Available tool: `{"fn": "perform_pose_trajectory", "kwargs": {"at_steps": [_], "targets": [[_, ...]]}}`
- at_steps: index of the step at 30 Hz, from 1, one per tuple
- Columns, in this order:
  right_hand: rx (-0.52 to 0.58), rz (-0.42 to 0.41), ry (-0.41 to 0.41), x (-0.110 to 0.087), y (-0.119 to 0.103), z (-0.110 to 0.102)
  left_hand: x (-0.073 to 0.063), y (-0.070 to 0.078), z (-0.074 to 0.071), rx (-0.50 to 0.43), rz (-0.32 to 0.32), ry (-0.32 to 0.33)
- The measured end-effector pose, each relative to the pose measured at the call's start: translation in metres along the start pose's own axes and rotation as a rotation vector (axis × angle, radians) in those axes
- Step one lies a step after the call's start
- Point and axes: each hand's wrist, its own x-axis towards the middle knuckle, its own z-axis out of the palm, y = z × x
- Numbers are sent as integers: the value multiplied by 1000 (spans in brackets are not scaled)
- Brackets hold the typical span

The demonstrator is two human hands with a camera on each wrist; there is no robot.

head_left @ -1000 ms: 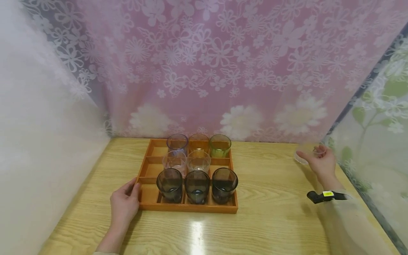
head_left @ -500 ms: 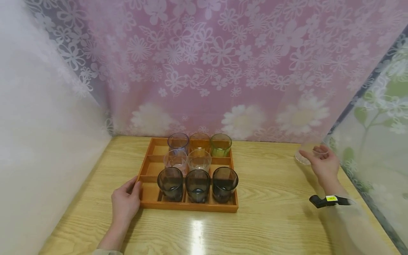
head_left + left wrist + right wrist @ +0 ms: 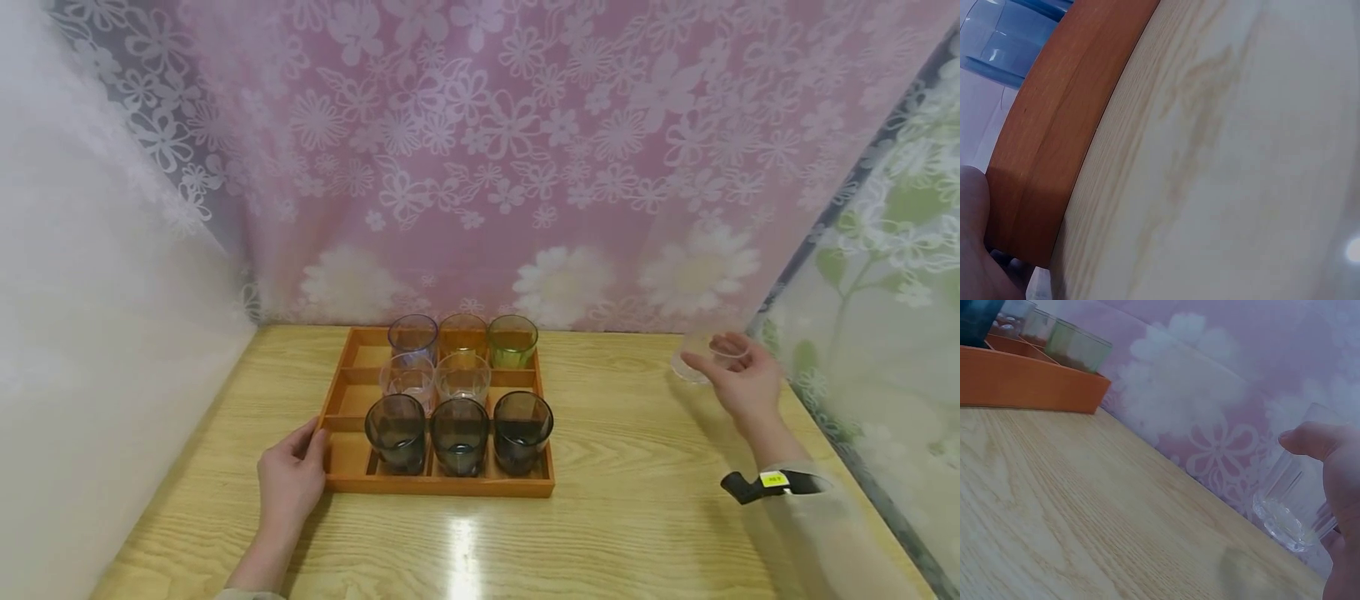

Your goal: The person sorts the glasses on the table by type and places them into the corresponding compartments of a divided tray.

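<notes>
My left hand (image 3: pixel 291 471) grips the left front corner of a wooden divided tray (image 3: pixel 442 486), its thumb on the tray's side wall in the left wrist view. Far to the right, my right hand (image 3: pixel 746 383) holds a clear glass (image 3: pixel 1285 519), thumb on the near side and fingers behind it. The glass is upright in the head view, its base close over the table. In the tray, dark grey glasses (image 3: pixel 459 437) fill much of the front row. Two clear glasses (image 3: pixel 462 379) stand in the middle row. Behind them are blue-tinted (image 3: pixel 412 337), amber (image 3: pixel 463 333) and green (image 3: pixel 513 342) glasses.
The tray stands on a light wood-grain table (image 3: pixel 615 500), its back edge near a pink flowered curtain (image 3: pixel 480 167). Pale sheets hang at the left (image 3: pixel 112 250) and right (image 3: pixel 885 333). Wide table surface lies between the tray and my right hand.
My right hand, with the clear glass in it, has shifted slightly to the left. My left hand keeps its grip on the tray, and the glasses in the tray stand as before.
</notes>
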Motion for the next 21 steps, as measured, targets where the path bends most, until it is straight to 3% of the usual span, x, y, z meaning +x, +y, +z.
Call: {"fn": "perform_pose_trajectory", "kwargs": {"at_steps": [12,21], "targets": [[68,-149,-94,-16,-39,25,1,-1,0,12,-6,8],[26,-279,-187,-39,-74,61,1,-1,1,8,1,4]]}}
